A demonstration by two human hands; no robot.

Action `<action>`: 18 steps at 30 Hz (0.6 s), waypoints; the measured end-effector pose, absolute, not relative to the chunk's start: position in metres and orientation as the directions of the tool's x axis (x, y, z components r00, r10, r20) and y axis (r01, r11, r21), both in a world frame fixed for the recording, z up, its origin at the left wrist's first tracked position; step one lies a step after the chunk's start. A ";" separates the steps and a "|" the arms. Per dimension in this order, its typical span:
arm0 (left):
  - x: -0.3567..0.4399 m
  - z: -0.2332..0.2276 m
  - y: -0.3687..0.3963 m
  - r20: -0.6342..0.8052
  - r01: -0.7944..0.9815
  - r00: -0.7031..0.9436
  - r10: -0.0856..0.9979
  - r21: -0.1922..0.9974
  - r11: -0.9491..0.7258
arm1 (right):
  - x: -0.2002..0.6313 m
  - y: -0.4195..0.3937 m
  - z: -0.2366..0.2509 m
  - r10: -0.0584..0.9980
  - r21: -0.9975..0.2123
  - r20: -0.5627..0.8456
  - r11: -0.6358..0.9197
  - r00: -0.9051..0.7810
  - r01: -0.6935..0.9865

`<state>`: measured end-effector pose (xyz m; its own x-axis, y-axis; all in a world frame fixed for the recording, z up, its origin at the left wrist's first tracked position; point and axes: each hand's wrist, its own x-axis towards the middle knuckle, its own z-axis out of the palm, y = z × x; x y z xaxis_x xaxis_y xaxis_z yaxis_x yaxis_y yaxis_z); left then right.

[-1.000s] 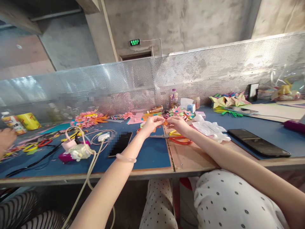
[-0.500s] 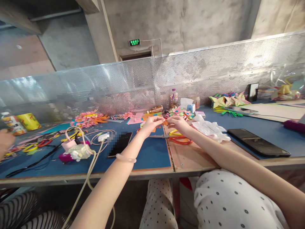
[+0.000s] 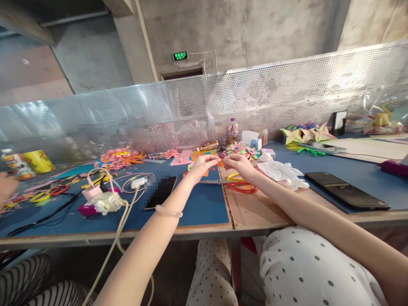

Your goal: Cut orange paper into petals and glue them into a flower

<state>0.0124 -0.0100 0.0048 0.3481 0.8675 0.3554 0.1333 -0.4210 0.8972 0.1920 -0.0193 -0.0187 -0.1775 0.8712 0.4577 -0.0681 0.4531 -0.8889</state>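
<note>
Over the middle of the table, my left hand and my right hand meet fingertip to fingertip. Both are closed in a pinch on a small orange paper piece, mostly hidden by the fingers. Scissors with orange-red handles lie just below my right hand, blades pointing left. A yellow-handled tool rests beside them. Behind my left hand are pink paper sheets. Past my right hand sits a bunch of pink and green paper flowers.
Crumpled white tissue and a black phone lie to the right. On the left are another phone, a power strip with cables and pink paper flowers. Another person's hand shows at the left edge.
My hands stay almost in place, with only slight finger movement around the orange paper piece. The other person's hand at the left edge shifts slightly.
</note>
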 end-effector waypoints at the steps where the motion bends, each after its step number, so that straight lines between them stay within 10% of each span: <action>1: 0.013 0.005 -0.010 0.356 0.134 0.347 0.868 0.897 -0.421 | 0.192 -0.020 -0.018 0.870 -0.887 0.461 0.458 -0.175 -0.060; 18: 0.016 0.005 -0.011 0.372 0.167 0.294 0.881 0.887 -0.430 | 0.194 -0.021 -0.017 0.834 -0.831 0.520 0.544 -0.184 0.116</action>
